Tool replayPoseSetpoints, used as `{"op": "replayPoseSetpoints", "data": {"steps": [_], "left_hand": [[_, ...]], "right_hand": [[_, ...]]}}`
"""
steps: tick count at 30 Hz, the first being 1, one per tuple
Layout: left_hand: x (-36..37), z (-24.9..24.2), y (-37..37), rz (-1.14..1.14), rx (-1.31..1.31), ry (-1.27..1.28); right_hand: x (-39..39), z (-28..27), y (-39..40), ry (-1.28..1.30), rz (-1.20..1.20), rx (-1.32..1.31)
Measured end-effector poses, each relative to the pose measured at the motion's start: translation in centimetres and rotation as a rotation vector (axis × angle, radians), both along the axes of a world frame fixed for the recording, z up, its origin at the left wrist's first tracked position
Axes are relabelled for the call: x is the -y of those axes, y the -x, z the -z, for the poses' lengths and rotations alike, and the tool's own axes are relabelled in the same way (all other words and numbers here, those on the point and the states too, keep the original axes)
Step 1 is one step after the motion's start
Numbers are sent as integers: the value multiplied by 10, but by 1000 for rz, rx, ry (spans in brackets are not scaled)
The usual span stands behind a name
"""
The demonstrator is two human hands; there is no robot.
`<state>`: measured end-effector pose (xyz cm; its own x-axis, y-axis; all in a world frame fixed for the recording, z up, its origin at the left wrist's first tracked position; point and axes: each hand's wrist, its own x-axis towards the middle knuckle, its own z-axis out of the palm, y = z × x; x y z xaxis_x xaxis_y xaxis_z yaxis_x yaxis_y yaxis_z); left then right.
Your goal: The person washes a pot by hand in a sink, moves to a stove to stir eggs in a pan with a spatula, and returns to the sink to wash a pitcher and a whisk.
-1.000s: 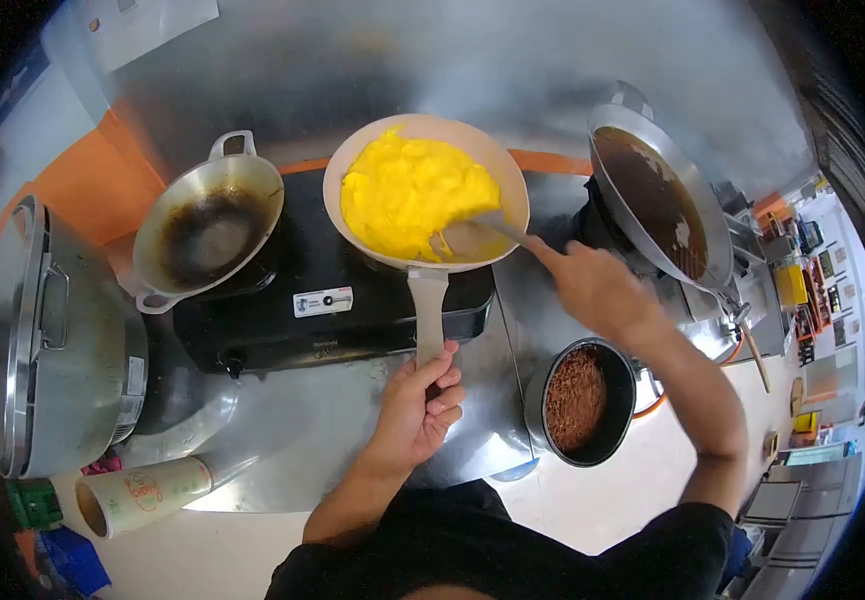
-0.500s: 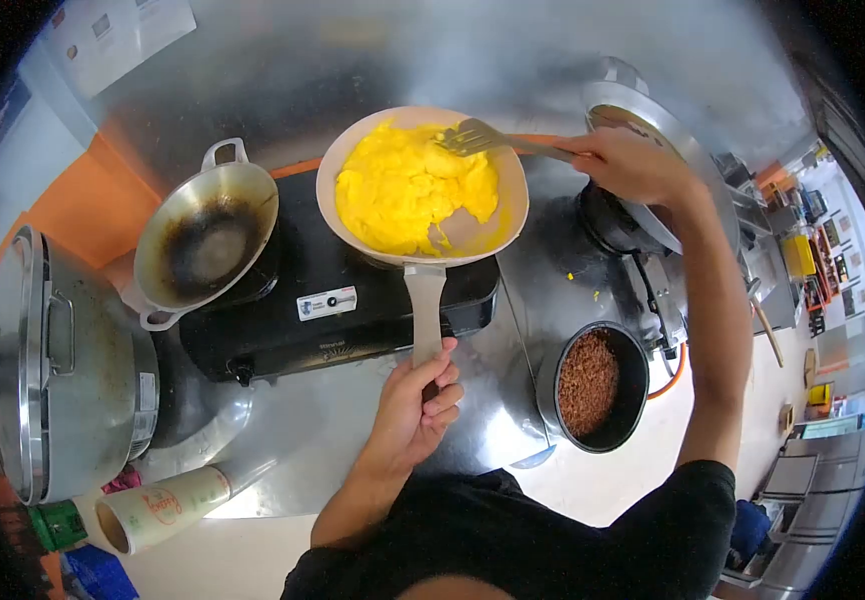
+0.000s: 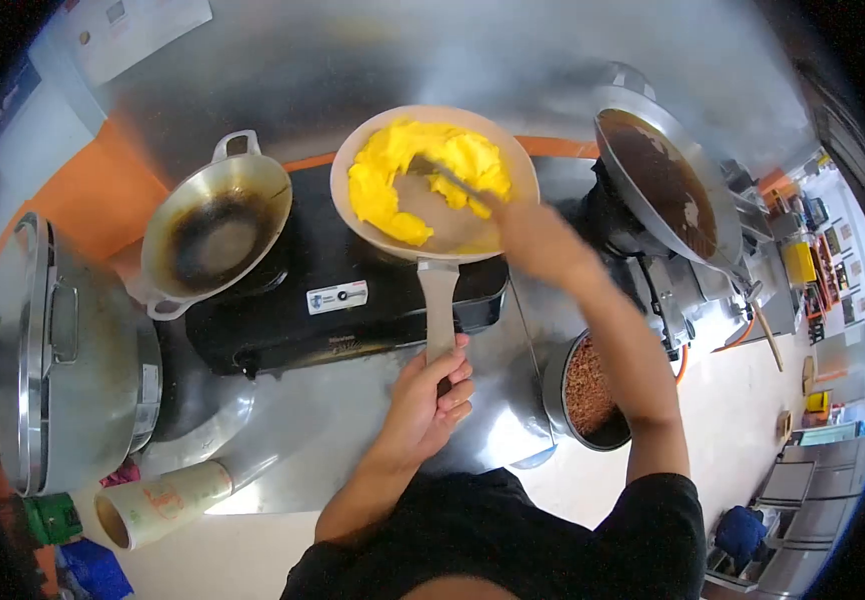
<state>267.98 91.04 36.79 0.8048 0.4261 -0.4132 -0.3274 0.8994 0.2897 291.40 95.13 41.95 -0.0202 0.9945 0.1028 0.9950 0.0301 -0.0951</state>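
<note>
Scrambled yellow egg (image 3: 383, 190) lies in a ring inside the light frying pan (image 3: 453, 240), with bare pan surface in the middle. The pan rests over the right part of the black stove (image 3: 283, 335). My left hand (image 3: 430, 400) is wrapped round the pan's handle. Blurred by motion, my right hand (image 3: 545, 240) is at the pan's right edge and holds a grey spatula (image 3: 458, 182), whose head is in the egg.
An empty, stained wok (image 3: 218, 240) sits on the stove's left. Back right is a large pan of brown liquid (image 3: 658, 180). A black pot of reddish-brown grains (image 3: 588, 395) stands front right. A big lidded pot (image 3: 93, 370) and a paper cup (image 3: 163, 505) are left.
My right hand and the spatula have moved left and down into the pan. The egg is pushed outward, baring the pan's middle. The large right pan is now uncovered by my arm.
</note>
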Motion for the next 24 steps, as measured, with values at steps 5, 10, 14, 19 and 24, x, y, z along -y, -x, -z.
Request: {"op": "replayPoseSetpoints", "data": {"steps": [5,10,14,19,24], "left_hand": [[-4,4,1,19,64,18],[-4,11,3,26,96,-13],[13,67,3,-53,-30,-108],[33,157,-32,-60,-342,-168],[11,203,-61,-152,-134,-188]], "right_hand": [[-4,-81,-34,427,322,-356],[1,-87,-31,97,-33,-155],[-5,-27,-2,230,72,272],[40,-45,15,161,63,253],[82,-130,23,412,178,322]]}}
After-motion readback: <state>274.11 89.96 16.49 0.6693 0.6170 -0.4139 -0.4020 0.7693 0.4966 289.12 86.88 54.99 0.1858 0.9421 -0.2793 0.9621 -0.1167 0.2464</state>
